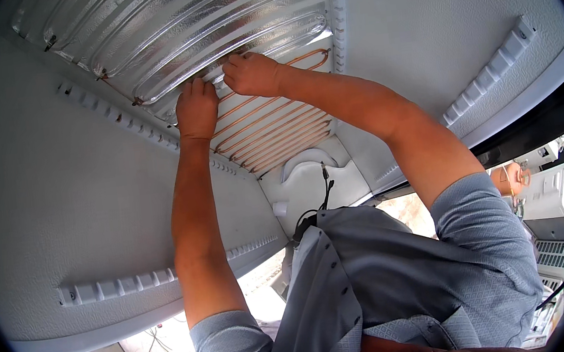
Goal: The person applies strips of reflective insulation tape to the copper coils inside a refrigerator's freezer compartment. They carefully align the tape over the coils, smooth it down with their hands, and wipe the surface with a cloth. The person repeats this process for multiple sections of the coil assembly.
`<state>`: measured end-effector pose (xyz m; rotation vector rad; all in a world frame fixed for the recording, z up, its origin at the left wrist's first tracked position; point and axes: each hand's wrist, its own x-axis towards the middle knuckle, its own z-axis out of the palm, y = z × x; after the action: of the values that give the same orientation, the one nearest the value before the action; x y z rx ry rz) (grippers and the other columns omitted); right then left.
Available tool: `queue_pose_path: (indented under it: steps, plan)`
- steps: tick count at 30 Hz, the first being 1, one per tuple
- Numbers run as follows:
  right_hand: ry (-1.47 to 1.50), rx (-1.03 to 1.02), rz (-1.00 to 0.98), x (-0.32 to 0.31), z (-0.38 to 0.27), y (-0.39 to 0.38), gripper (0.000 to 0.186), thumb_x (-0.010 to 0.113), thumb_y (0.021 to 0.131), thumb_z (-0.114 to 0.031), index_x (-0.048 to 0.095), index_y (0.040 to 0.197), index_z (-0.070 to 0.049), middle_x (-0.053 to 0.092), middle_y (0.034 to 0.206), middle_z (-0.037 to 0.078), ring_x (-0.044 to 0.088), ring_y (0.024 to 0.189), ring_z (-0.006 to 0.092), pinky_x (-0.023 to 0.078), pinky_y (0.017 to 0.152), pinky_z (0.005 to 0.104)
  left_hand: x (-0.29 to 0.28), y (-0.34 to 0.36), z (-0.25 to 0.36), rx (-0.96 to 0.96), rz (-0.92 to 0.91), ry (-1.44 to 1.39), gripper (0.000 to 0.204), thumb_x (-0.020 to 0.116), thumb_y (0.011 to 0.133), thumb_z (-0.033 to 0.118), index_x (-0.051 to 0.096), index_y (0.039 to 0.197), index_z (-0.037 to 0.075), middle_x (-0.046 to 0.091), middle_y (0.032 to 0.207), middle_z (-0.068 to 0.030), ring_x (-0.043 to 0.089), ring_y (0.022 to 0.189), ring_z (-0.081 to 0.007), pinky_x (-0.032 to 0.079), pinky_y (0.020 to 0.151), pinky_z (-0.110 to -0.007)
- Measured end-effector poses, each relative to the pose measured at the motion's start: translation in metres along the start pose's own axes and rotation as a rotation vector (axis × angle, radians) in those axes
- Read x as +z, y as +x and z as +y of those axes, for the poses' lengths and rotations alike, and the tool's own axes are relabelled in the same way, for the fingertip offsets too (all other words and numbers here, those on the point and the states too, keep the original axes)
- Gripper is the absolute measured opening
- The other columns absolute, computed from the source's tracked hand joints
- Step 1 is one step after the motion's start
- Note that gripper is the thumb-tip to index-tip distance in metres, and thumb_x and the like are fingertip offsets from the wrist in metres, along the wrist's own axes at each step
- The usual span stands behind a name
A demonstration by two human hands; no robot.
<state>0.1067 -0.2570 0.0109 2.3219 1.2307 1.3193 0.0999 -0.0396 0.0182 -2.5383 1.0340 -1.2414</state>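
Shiny aluminium foil [208,14] covers the upper rows of a looped tube on the back wall of a white cabinet. Below its lower edge, bare copper tubing [277,135] runs back and forth in several rows. At that edge, my left hand [196,109] is closed, its curled fingers against the foil. Just right of it and slightly higher, my right hand [251,74] is also closed, fingertips bent onto the foil. The fingertips of both hands are partly hidden, and the foil beneath them lies in shadow.
Ribbed white shelf rails [119,121] line the side walls, another rail [489,72] being at the right. Black cables [326,188] hang near a white moulded hump [312,162] at the cabinet's end. Outside stand white appliances [553,204] and an orange-brown gas cylinder [510,179].
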Motion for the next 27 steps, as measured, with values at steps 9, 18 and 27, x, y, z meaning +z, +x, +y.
queue_pose_path:
  steps: [9,18,27]
  plan:
    - [-0.044,0.045,-0.178,-0.027,0.037,-0.05,0.016,0.066,0.076,-0.01,0.069,0.089,-0.001,0.066,0.103,0.014,0.064,0.093,0.0284,0.059,0.068,0.0363,-0.011,-0.016,-0.012,-0.06,-0.043,-0.028,0.007,0.068,0.08,0.009,0.061,0.08,0.007,0.06,0.095,-0.008,0.061,0.091,-0.03,0.056,0.077,-0.042]
    - [-0.109,0.086,-0.274,-0.045,0.061,-0.08,0.018,0.066,0.076,-0.008,0.069,0.092,-0.003,0.065,0.103,0.013,0.065,0.097,0.0271,0.06,0.071,0.035,-0.019,-0.031,-0.032,-0.076,-0.082,-0.019,0.004,0.064,0.082,0.005,0.062,0.085,0.007,0.059,0.097,-0.0081,0.061,0.095,-0.0283,0.055,0.081,-0.041]
    - [-0.2,0.218,-0.428,-0.071,0.083,-0.115,0.024,0.071,0.073,-0.004,0.069,0.097,-0.005,0.063,0.103,0.007,0.062,0.101,0.0239,0.058,0.08,0.032,-0.031,-0.039,-0.038,-0.273,-0.168,-0.067,0.011,0.061,0.087,0.005,0.069,0.095,0.005,0.065,0.109,-0.0085,0.062,0.104,-0.0315,0.056,0.087,-0.04]
